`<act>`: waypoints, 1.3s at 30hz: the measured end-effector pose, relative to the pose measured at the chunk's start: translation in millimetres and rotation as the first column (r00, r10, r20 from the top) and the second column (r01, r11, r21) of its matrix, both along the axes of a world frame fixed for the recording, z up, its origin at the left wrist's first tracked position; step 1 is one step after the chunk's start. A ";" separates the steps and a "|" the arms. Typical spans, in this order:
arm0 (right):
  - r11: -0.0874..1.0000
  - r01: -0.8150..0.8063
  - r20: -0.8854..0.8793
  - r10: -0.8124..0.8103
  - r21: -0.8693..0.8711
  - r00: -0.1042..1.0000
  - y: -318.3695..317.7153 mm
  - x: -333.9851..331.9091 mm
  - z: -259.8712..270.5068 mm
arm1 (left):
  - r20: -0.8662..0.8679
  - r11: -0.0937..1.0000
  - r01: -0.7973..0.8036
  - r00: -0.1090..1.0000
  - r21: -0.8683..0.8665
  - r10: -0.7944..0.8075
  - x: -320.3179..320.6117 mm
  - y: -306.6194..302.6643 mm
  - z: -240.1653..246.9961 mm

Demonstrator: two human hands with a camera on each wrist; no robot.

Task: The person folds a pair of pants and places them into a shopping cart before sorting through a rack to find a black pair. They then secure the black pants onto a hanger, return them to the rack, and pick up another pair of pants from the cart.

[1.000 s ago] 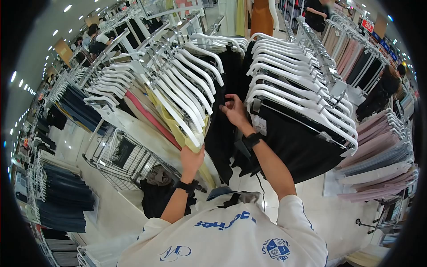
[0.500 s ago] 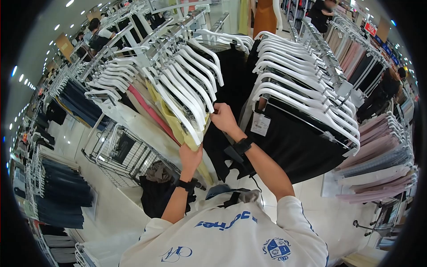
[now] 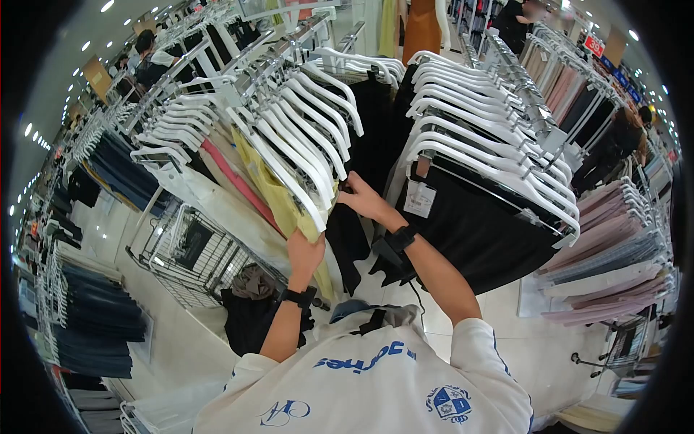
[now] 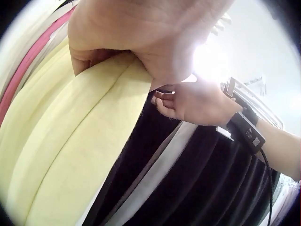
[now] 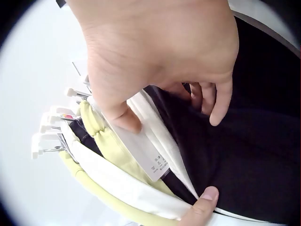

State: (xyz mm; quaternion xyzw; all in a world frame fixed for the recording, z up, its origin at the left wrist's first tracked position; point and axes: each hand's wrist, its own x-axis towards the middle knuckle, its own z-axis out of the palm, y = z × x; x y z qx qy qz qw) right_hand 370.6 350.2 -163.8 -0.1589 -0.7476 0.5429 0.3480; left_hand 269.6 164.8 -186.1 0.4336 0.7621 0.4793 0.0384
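Note:
My left hand [image 3: 306,257] grips the lower front corner of a pale yellow garment [image 4: 94,136] that hangs from a white clip hanger [image 3: 278,170]. To its right, my right hand [image 3: 365,201] reaches in at the hanger ends. In the right wrist view its thumb lies on a white printed tag [image 5: 143,153], while its curled fingers [image 5: 218,103] hold the edge of a black garment [image 5: 235,165]. A white garment [image 5: 155,117] lies between thumb and fingers. My left thumb [image 5: 202,207] shows at the bottom of that view.
A second row of white hangers [image 3: 477,123] with black garments [image 3: 481,224] stands at the right. A wire shopping cart [image 3: 191,242] holding dark clothes [image 3: 253,318] is at the left. Farther racks carry dark blue [image 3: 97,311] and pink garments [image 3: 593,235]. Other people [image 3: 148,61] stand among the racks.
My right hand has moved left from the dark garments in the gap to the end of the left hanger row. My left hand keeps its grip on the yellow garment.

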 end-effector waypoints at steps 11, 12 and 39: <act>0.987 -0.161 0.220 0.163 -0.028 0.962 -17.9 -0.5 47.7 | 0.064 0.999 0.041 0.997 -0.005 -0.041 -4.3 -9.4 -4.5; 0.989 -0.148 0.250 0.142 0.005 0.958 -16.9 -3.2 45.7 | 0.064 0.999 0.037 0.997 -0.005 -0.037 -5.0 -10.4 -4.7; 0.961 -0.158 0.012 0.165 -0.226 0.986 -35.3 15.1 10.7 | 0.039 0.997 0.074 0.997 -0.028 -0.073 -12.3 -12.7 -2.6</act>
